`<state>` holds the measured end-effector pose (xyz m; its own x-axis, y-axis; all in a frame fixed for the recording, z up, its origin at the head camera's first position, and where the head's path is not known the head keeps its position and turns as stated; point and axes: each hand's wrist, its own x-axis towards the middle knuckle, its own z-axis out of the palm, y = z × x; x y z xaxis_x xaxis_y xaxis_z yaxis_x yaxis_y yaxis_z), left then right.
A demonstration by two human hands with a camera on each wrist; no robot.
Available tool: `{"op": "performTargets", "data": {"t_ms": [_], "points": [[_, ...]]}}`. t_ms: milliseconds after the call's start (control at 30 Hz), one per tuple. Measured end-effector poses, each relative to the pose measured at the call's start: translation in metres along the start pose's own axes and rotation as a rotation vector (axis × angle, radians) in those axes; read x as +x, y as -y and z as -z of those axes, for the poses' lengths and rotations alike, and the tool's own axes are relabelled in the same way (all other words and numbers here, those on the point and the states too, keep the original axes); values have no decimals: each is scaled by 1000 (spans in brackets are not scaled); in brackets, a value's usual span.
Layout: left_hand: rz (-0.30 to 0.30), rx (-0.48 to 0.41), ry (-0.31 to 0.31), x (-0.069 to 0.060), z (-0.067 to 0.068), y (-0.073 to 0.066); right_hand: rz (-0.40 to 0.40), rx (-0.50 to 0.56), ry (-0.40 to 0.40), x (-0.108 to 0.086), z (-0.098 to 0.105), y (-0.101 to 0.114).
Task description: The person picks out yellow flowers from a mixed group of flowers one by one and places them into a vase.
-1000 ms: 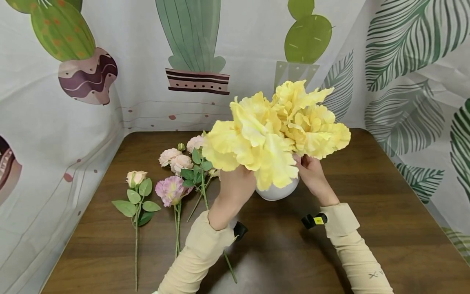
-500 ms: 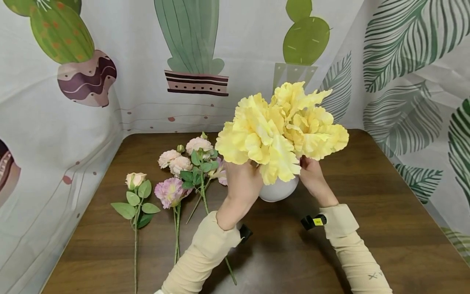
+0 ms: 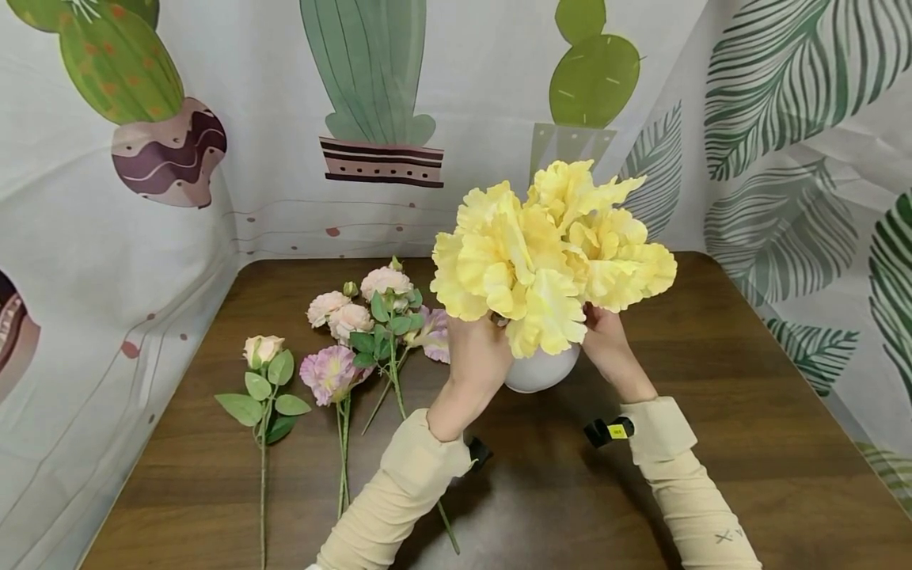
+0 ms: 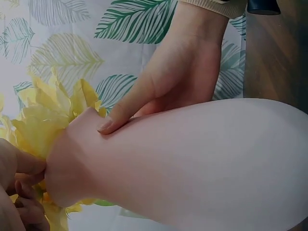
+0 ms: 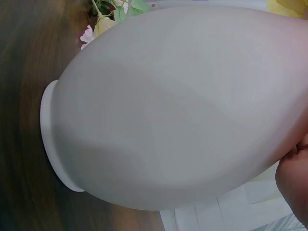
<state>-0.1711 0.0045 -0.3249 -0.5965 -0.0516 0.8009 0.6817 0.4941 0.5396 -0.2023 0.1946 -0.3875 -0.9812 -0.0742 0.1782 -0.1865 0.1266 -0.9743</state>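
A white vase (image 3: 541,374) stands upright on the table, its neck mostly hidden in the head view by yellow ruffled flowers (image 3: 620,261) at its mouth. My right hand (image 3: 611,352) grips the neck; in the left wrist view its thumb lies along the vase (image 4: 202,154) just below the flared rim. At the rim's other side, my left hand (image 3: 476,364) has its fingers curled and pinches the nearer yellow flower (image 3: 499,253) below the bloom. The stem between those fingers is hidden. The right wrist view is filled by the vase body (image 5: 168,106).
Left of the vase lie a peach rose (image 3: 264,348) with green leaves, a purple-pink flower (image 3: 331,374), pale pink roses (image 3: 385,281) and another purple flower (image 3: 433,336). A printed cactus cloth (image 3: 271,222) hangs behind the brown table (image 3: 712,356).
My left hand has moved right, closer to the vase, and the nearer yellow flower has shifted right with it. The purple flower behind the hand has come into view. My right hand stays at the neck.
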Motion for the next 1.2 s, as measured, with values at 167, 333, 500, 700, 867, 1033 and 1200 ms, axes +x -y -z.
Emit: {"op": "performTargets", "data": {"t_ms": [167, 333, 500, 700, 867, 1033, 1200], "points": [[60, -208, 6, 0, -2, 3, -3, 4, -7, 0, -1, 0], [112, -347, -35, -2, -4, 3, 6, 6, -13, 1, -2, 0], [120, -370, -62, -3, -6, 2, 8, 7, -14, 1, -2, 1], [133, -376, -51, -4, -7, 3, -16, 14, -18, 0, -2, 2], [97, -236, -13, -3, -6, 6, -18, 18, -35, 0, -3, 4], [95, -163, 4, -4, -4, 8, -15, 0, -47, 0, -3, 3], [111, -143, 16, -5, -3, 9, 3, 5, -31, 0, -2, 2]]}}
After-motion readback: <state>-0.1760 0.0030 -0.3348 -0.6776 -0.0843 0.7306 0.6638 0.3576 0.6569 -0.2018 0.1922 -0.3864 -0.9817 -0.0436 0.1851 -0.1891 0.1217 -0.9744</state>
